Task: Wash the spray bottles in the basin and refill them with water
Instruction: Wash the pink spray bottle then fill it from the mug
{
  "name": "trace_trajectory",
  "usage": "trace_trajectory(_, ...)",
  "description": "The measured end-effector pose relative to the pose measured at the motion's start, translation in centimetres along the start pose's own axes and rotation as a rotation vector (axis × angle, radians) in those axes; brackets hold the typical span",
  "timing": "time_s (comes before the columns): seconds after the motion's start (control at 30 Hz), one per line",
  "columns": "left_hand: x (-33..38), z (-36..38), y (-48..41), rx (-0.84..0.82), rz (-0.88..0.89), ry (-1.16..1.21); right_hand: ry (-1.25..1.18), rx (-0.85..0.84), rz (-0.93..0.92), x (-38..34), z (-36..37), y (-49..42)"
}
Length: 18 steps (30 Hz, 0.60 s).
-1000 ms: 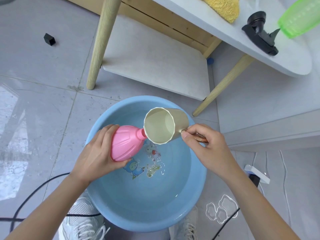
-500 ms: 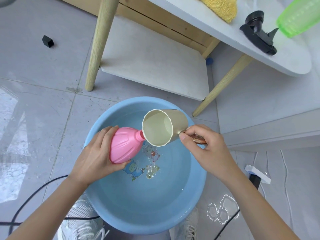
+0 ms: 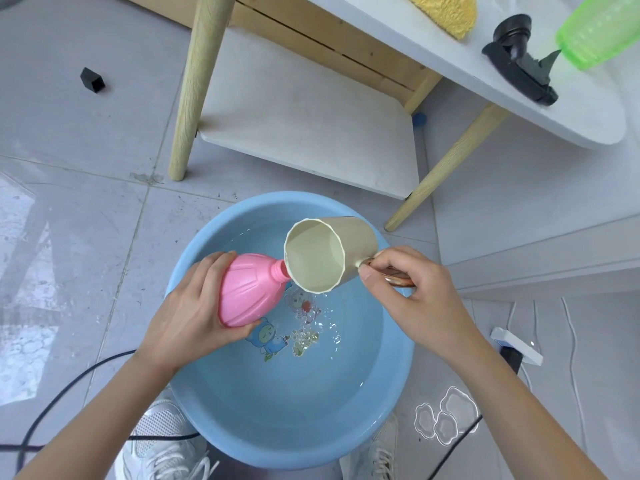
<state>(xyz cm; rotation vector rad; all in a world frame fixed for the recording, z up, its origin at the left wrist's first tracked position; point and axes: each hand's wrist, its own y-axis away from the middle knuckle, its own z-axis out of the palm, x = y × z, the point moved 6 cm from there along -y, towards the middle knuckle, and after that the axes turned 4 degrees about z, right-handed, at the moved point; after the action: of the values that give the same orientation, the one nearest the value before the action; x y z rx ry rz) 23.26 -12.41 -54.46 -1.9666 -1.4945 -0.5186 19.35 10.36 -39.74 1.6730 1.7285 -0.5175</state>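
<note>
Over the round blue plastic basin, your left hand grips the pink plastic bottle, neck pointing right at the tilted cream mug, its handle pinched by your right hand.

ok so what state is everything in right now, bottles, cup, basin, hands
pink bottle: uncapped, tilted, neck at the cup rim
cup: tipped toward that neck
basin: holds shallow water
green bottle: lying on the table
spray head: off, lying on the table
left hand: grips the pink bottle
right hand: holds the cup handle

open water in basin near side, table leg beyond rim
</note>
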Motion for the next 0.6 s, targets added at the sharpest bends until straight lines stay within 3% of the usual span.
trace_trajectory(0.6, 0.15, -0.16, 0.08, 0.010, -0.004, 0.002, 0.012, 0.022, -0.020, -0.25, -0.01, -0.12)
